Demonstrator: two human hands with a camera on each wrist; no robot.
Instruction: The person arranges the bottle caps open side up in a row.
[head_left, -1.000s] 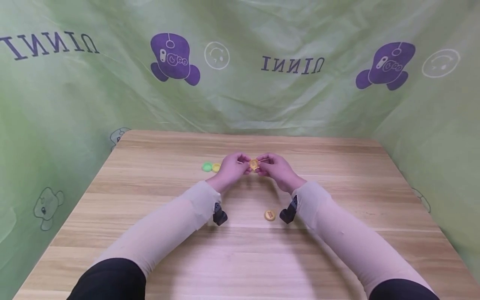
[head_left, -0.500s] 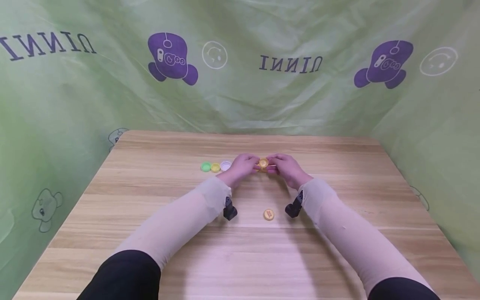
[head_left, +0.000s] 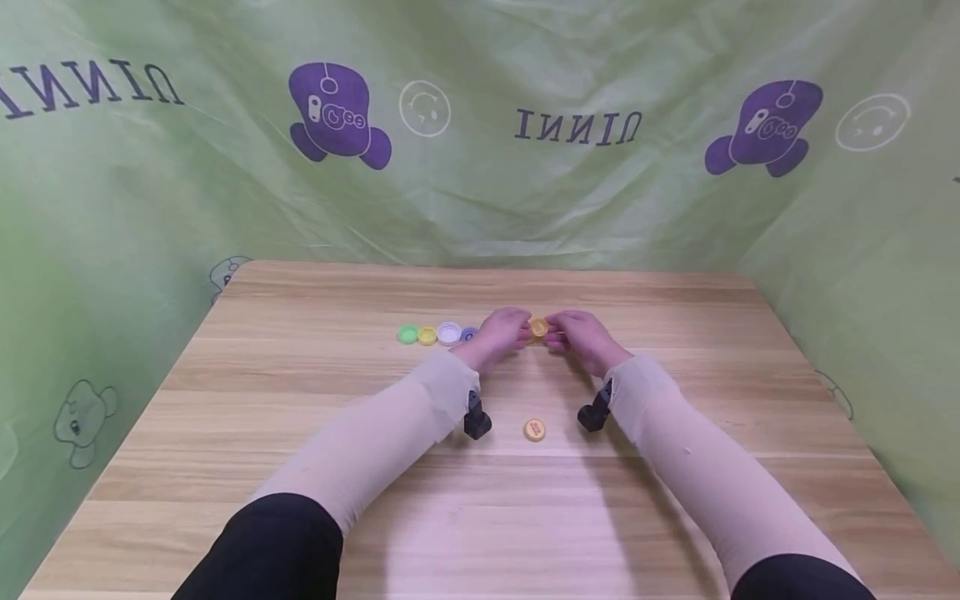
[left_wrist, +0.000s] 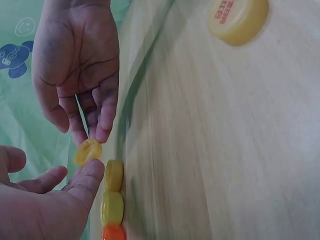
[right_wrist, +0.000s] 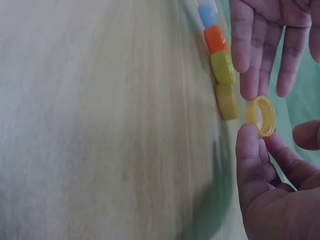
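Observation:
A translucent yellow-orange bottle cap (head_left: 539, 327) stands between the fingertips of both hands, its hollow side showing in the right wrist view. My left hand (head_left: 501, 333) touches it from the left with nearly straight fingers, and my right hand (head_left: 591, 340) meets it from the right. In the wrist views both thumbs are apart from the cap. Close beside it, a row of caps lies on the table, ending in a yellow cap (right_wrist: 227, 101), a yellow-green cap (right_wrist: 223, 67) and an orange cap (right_wrist: 216, 39). The left hand hides part of this row in the head view.
Farther left along the row lie a green cap (head_left: 408, 334), a yellow cap (head_left: 427, 336), a white cap (head_left: 448, 333) and a blue cap (head_left: 469, 334). One pale orange cap with red print (head_left: 535, 430) lies alone on the wooden table (head_left: 465, 525), between the forearms. Green cloth (head_left: 465, 208) hangs behind.
Both hands have shifted right with the cap between them. The left hand moved farther, uncovering the white and then the blue cap. The lone printed cap has stayed on the table.

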